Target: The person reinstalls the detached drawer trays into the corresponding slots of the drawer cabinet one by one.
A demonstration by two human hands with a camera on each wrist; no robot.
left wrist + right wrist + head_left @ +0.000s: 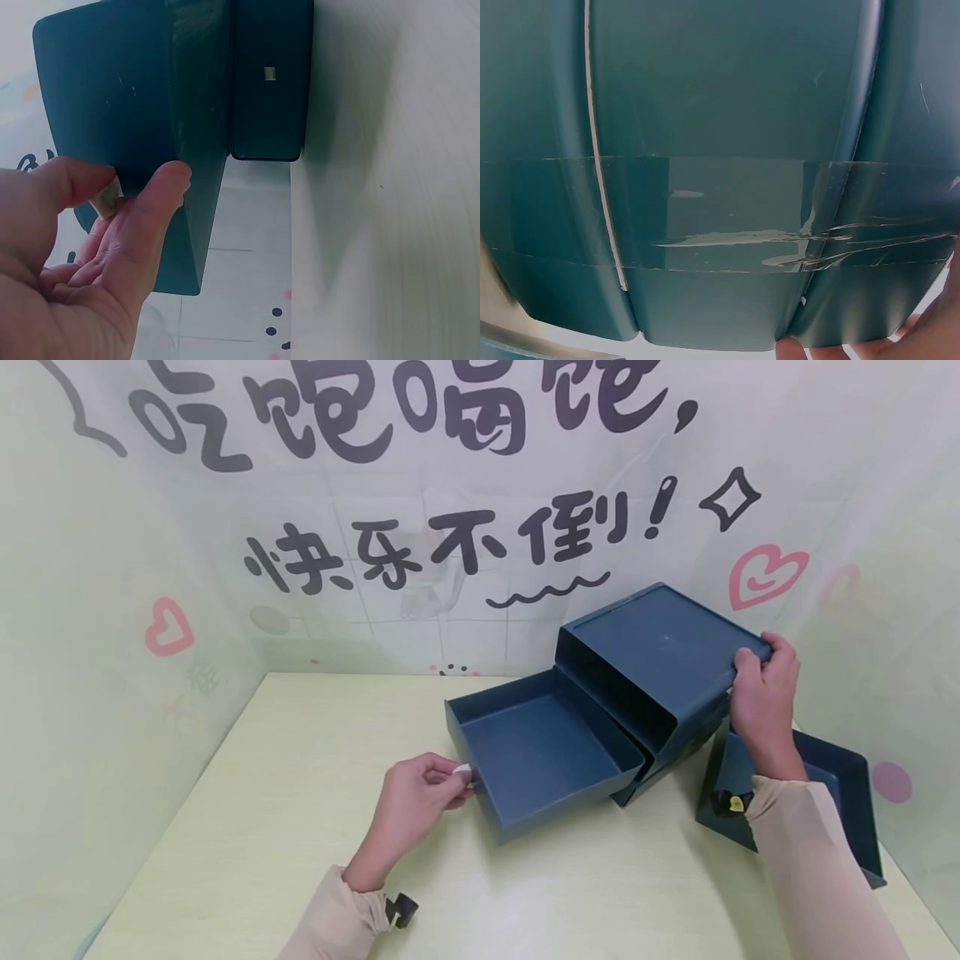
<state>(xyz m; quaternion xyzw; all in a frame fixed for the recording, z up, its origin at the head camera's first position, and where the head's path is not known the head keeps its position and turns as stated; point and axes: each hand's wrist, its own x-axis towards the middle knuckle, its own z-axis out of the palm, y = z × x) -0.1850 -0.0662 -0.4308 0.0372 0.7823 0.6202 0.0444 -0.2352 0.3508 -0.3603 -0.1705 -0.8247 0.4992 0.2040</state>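
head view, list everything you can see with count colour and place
drawer cabinet: 1, dark teal, right of centre on the table, tilted up
pulled-out drawer: 1, dark teal, sticking out of the cabinet's lower slot, empty
drawer tab: 1, white, on the drawer's front
loose drawer: 1, dark teal, on the table behind the right forearm
table: 1, pale yellow-green, across the foreground
backdrop: 1, white with black lettering and pink hearts, behind the table
clear tape: 1 strip, on the cabinet, seen in the right wrist view
left hand: 1, pinches the tab
right hand: 1, its grip is on the cabinet's top right edge
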